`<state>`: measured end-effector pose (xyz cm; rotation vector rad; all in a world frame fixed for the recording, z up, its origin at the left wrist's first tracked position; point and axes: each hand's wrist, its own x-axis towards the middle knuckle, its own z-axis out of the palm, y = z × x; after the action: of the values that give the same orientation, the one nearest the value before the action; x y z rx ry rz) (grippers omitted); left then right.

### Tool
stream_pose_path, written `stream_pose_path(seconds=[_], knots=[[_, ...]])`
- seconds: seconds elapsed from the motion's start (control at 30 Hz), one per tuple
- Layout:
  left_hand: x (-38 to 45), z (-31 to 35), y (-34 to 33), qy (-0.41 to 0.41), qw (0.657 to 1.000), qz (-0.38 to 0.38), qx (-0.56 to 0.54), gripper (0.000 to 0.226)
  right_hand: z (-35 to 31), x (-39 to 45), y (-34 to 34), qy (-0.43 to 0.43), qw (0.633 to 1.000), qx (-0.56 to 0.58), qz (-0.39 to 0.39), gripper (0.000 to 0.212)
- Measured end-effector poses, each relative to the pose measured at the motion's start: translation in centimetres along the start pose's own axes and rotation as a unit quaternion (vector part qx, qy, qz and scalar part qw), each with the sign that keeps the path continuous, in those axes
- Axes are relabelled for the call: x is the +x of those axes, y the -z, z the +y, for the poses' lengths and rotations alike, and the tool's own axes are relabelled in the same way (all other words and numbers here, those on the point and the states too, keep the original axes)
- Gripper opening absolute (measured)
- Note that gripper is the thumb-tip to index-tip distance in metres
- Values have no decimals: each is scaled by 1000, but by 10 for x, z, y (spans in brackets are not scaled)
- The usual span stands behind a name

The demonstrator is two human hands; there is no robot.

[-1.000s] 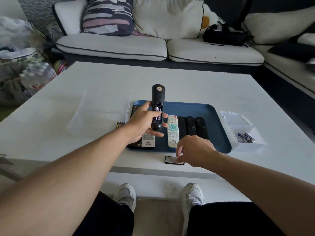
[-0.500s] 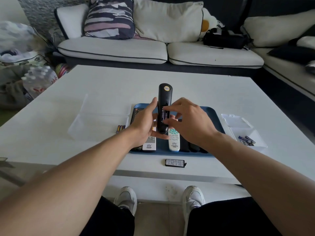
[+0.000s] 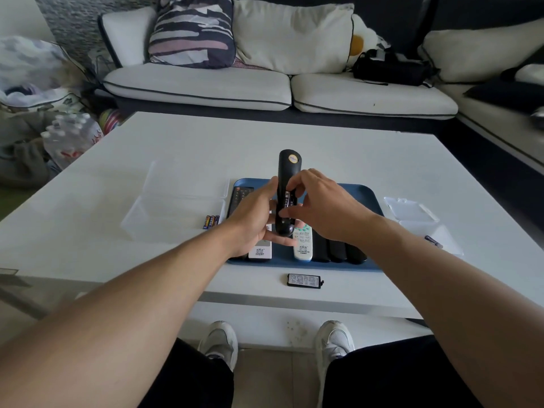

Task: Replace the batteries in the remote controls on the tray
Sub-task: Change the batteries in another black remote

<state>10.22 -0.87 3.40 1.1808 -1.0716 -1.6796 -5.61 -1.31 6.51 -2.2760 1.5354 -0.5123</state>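
A black remote (image 3: 287,184) is held upright above the blue tray (image 3: 365,195), its back turned toward the camera and its battery bay uncovered. It is gripped by the left hand (image 3: 256,219): the thumb is laid along the left edge, and the fingers are curled under and behind the lower end. The right hand (image 3: 321,207) is placed at the open bay, with thumb and forefinger closed in a pinch on the batteries (image 3: 287,201) seated there; whether a cell has been lifted free cannot be told.

On the tray, a white remote (image 3: 303,245) and a second white remote (image 3: 260,251) are laid face up, with several black remotes (image 3: 338,251) beside them on the right. A further black remote (image 3: 243,194) is partly hidden behind the left hand.

The battery cover (image 3: 304,280) is laid flat on the white table (image 3: 176,142), just in front of the tray's near edge. Loose batteries (image 3: 210,221) are held in a clear box (image 3: 164,219) left of the tray. A second clear box (image 3: 424,225), containing one visible battery (image 3: 433,241), is placed to the right.
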Motion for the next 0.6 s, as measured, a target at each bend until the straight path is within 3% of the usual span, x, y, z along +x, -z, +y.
stream_pose_path(seconds=[0.23, 0.37, 0.53, 0.6], knots=[[-1, 0, -7, -9, 1000, 0, 18, 45, 5, 3, -5, -82, 989, 116, 49, 26], [2, -2, -6, -40, 999, -6, 21, 33, 8, 5, -13, -178, 927, 320, 80, 27], [7, -7, -2, -57, 997, -1, 54, 41, 6, 4, -6, -217, 867, 448, 0, 9], [6, -3, -1, -60, 995, 10, 75, 37, 4, 5, -1, -241, 819, 521, -8, 14]])
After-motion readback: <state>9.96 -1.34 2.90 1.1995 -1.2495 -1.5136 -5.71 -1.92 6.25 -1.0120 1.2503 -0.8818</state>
